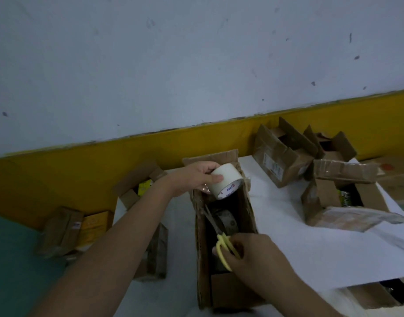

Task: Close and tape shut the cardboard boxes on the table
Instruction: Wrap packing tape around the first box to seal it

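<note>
A long open cardboard box point(202, 248) stands in front of me on the white table point(299, 243), its flaps up and dark contents showing inside. My left hand point(191, 177) grips a roll of pale tape point(226, 180) over the box's far end. My right hand point(255, 255) holds yellow-handled scissors point(223, 245) at the box's near end, with the blades pointing into the box. A short strip of clear tape hangs from the roll by my left hand.
Several opened cardboard boxes point(285, 154) lie jumbled at the far right of the table. More boxes point(137, 186) sit at the table's left edge and on the green floor point(18, 266) below. A white and yellow wall point(82, 170) is behind.
</note>
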The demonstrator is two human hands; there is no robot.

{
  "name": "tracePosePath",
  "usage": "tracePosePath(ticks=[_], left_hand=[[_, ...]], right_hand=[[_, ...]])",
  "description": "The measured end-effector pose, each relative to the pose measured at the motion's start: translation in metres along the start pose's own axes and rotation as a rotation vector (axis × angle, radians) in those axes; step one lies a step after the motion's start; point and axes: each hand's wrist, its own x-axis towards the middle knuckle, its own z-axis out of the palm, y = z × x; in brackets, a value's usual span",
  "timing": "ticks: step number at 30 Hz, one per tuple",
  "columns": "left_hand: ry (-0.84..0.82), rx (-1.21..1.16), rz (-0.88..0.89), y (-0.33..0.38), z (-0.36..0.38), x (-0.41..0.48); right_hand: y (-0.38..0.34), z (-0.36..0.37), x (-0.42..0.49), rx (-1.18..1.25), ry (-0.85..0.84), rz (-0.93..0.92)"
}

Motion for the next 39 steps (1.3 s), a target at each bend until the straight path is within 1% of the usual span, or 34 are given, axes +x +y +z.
tracePosePath(ticks=[2, 3, 10, 14, 16, 20, 23, 26, 31, 33, 35, 37, 39], left_hand=[[0.005, -0.008, -0.012, 0.0, -0.001, -0.001], [0.004, -0.009, -0.013, -0.001, -0.001, -0.001], [0.0, -0.025, -0.009, -0.002, -0.001, -0.003], [-0.001, -0.018, -0.018, -0.001, 0.001, -0.004], [-0.002, -0.013, -0.027, 0.0, 0.002, -0.005], [0.013, -0.011, -0.022, 0.0, 0.003, -0.007], [0.027, -0.02, -0.017, 0.0, 0.004, -0.009], [0.051, -0.034, -0.016, 0.0, 0.006, -0.009], [0.131, -0.235, 0.066, 0.011, 0.007, -0.012], [0.166, -0.337, 0.113, 0.019, 0.006, -0.014], [0.206, -0.438, 0.144, 0.027, 0.007, -0.015], [0.235, -0.568, 0.16, 0.033, 0.012, -0.013], [0.26, -0.698, 0.167, 0.04, 0.02, -0.01]], right_hand=[[-0.004, 0.007, 0.006, -0.168, -0.02, 0.044], [-0.005, 0.008, 0.01, -0.202, -0.03, 0.057], [-0.006, 0.004, 0.041, -0.123, -0.149, 0.082], [-0.012, 0.006, 0.052, -0.016, -0.181, 0.141], [-0.014, 0.01, 0.059, 0.025, -0.169, 0.182], [-0.013, 0.012, 0.068, -0.078, -0.178, 0.226], [-0.008, 0.01, 0.066, -0.108, -0.153, 0.178], [-0.003, 0.01, 0.061, -0.05, -0.076, 0.13], [-0.006, 0.007, 0.037, -0.019, -0.11, 0.042], [-0.004, 0.0, 0.023, -0.014, -0.073, -0.016], [0.0, -0.014, 0.007, 0.053, 0.032, -0.056], [0.008, -0.036, -0.005, 0.203, 0.222, -0.038], [0.032, -0.049, -0.002, 0.31, 0.397, 0.03]])
